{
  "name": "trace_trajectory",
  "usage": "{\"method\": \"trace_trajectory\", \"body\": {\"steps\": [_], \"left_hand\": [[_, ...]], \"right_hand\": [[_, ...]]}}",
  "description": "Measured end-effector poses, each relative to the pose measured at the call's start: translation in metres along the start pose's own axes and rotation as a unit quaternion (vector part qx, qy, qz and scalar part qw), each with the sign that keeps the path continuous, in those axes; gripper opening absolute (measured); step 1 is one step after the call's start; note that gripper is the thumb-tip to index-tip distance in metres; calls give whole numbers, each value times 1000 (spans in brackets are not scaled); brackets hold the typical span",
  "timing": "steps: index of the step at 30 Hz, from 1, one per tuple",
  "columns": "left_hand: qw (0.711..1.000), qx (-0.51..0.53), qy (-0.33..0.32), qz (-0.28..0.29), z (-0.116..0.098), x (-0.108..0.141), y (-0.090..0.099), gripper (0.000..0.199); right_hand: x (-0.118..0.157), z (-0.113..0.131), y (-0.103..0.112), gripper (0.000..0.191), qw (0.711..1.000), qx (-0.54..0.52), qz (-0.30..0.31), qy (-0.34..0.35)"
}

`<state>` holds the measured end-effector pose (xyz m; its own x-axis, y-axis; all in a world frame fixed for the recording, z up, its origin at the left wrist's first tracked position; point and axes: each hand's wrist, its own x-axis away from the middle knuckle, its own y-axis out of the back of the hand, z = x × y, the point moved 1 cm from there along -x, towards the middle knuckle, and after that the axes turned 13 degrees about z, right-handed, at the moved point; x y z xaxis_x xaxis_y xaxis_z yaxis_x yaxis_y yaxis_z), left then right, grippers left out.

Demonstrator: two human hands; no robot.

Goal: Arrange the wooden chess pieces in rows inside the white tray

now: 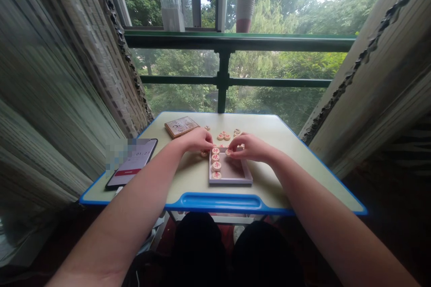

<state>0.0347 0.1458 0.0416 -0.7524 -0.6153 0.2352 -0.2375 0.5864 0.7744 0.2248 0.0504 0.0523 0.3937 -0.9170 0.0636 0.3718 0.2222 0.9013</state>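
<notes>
A shallow pale box (249, 180) stands on the table in front of me. Along its left side runs a column of round Chinese chess pieces (216, 166) with red characters. My right hand (248, 146) is over the box's far right part, thumb and fingers pinching one chess piece (228, 152). At the far left corner, my left hand (199, 139) has its fingers drawn together beside the top piece of the column; whatever they may hold is hidden. Another piece (204, 154) lies just outside the box, under the left hand.
More chess pieces (223, 136) lie loose beyond the box, some in small groups. A brown patterned flat box (182, 126) is at the back left. A phone (133, 166) showing a timer rests at the left. The table (286, 188) has a blue rim and stands by a window with a green railing (242, 41).
</notes>
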Motion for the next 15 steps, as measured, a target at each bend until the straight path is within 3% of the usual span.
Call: {"method": "trace_trajectory", "body": {"steps": [3, 6, 10, 15], "left_hand": [[1000, -5, 5, -9, -1, 1, 1, 17], [1000, -8, 0, -17, 0, 0, 1, 17], [1000, -5, -5, -20, 3, -1, 1, 17], [1000, -7, -11, -15, 5, -2, 1, 17]], "right_hand": [[4, 8, 2, 17, 1000, -1, -6, 24], [7, 15, 2, 20, 998, -4, 45, 45], [9, 17, -1, 25, 994, -16, 110, 20], [10, 22, -3, 27, 990, -49, 123, 51]]}}
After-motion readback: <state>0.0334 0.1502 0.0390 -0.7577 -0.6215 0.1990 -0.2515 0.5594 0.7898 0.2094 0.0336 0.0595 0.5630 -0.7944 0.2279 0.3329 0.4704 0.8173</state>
